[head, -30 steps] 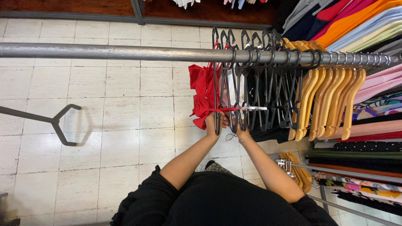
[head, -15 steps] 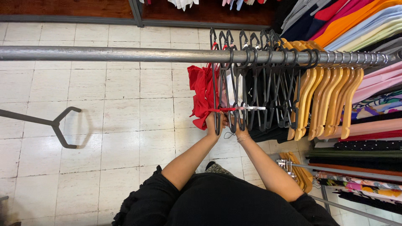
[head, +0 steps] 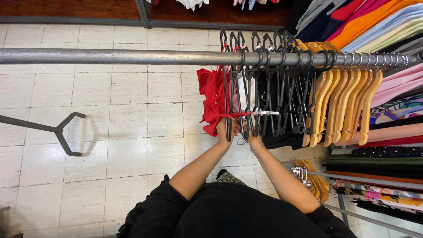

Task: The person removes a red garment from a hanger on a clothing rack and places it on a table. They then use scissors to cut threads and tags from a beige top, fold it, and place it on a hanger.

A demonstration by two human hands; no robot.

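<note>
A: Where are the hands?

B: Both are raised to the long grey metal clothes rail (head: 132, 57), which runs from nine o'clock to three o'clock across the top of the view; the left hand (head: 225, 128) sits just below the red fabric garment (head: 211, 99), its fingers closed round the lower end of the black plastic hanger (head: 228, 88) that carries it; the right hand (head: 254, 137) is just beside it, toward three o'clock, with its fingers curled at the bottoms of the next black hangers; whether it truly grips one I cannot tell, since the hangers hide the fingertips.

A: And the garment itself?

B: It hangs from the rail at about twelve o'clock from the person's body, at the nine o'clock end of the row, bunched on its hanger; a thin red strap runs from it toward three o'clock across the neighbouring hangers.

A: What surrounds it?

B: A cluster of empty black hangers (head: 282, 83) touching one another, then a group of tan wooden hangers (head: 343, 101) further toward three o'clock; folded and hung clothes in many colours (head: 387, 26) fill the two o'clock corner; pale floor tiles (head: 110, 123) lie below, and a dark metal rack foot (head: 61, 132) rests on them at nine o'clock.
</note>
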